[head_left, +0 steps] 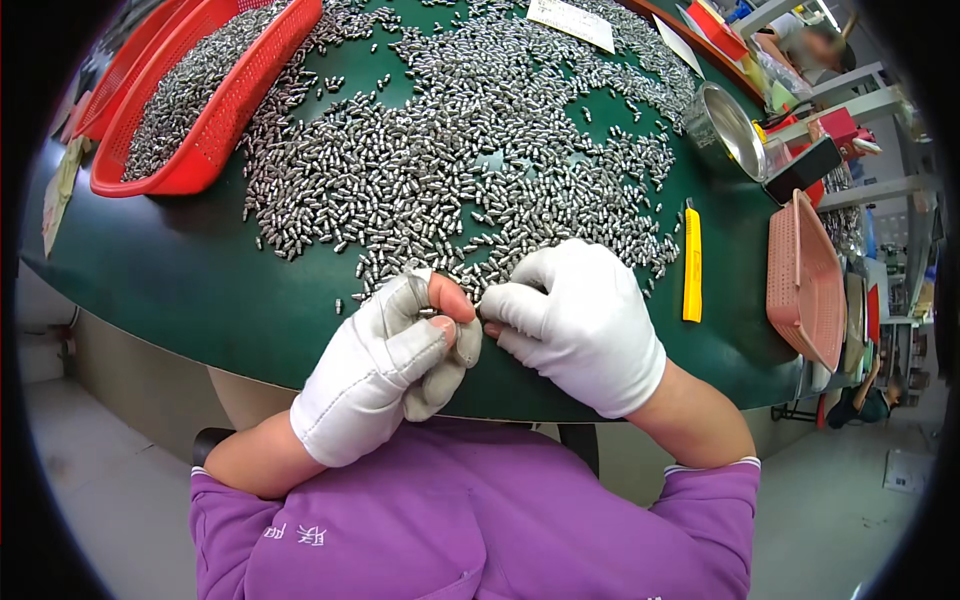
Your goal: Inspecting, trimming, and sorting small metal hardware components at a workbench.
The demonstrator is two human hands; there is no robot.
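Hundreds of small silver metal pins lie spread in a loose single layer over the round green table, thinning toward its near rim, where both gloved hands work.

Left hand: white cotton glove with the thumb and forefinger tips cut away, presumably so bare skin can feel a part this small. Those two fingertips are pinched together on what looks like a single pin, raised just above the table's near rim; the other fingers are curled under.

Right hand: white glove, loosely curled, knuckles up, fingertips meeting the left thumb at the pinch. Whether it grips a pin of its own is hidden by the glove.

Red mesh baskets: two nested at the table's far left, the inner one heaped with more pins, probably bulk stock.

Yellow utility knife: flat on the table's right side, just beyond the scatter.

Steel bowl: tipped at the table's far right edge.

Pink mesh tray: off the table's right edge, standing on its side.

White paper slip: at the table's far side, lying over pins.
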